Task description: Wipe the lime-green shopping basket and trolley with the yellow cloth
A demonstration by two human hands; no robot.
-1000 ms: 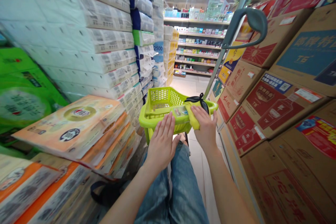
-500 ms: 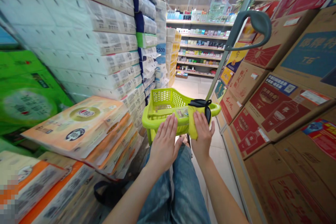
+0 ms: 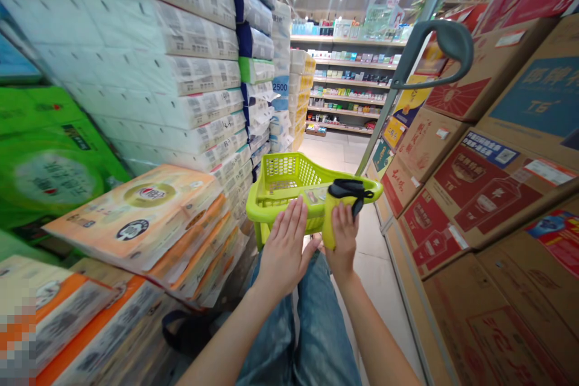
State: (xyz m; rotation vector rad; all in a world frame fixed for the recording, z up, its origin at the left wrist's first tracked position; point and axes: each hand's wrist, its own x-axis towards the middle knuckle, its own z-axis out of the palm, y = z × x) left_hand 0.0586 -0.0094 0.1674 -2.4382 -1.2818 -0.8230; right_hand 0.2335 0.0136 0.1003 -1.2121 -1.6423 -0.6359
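My left hand (image 3: 284, 253) lies nearly flat with its fingers stretched out at the near rim of a lime-green shopping basket (image 3: 265, 212). Its fingertips overlap the rim in view; whether they press on it I cannot tell. My right hand (image 3: 342, 247) has its fingers curled round a soft yellow pouch (image 3: 330, 223) with black trim and a black strap. The pouch is upright beside the basket's near right corner and hides part of its rim. Perforated walls show inside the basket. My denim-covered legs (image 3: 316, 319) are below both hands.
Stacked tissue packs (image 3: 199, 78) rise on the left, with orange packs (image 3: 136, 205) lower down. Cardboard cartons (image 3: 479, 181) line the right side. A tall pole with a grey handle (image 3: 402, 54) stands at the basket's right. Shelves of small goods (image 3: 348, 78) are ahead.
My right hand has moved slightly down and left with the pouch, whose top now tilts right. My left hand stays beside the basket rim. The view has shifted slightly.
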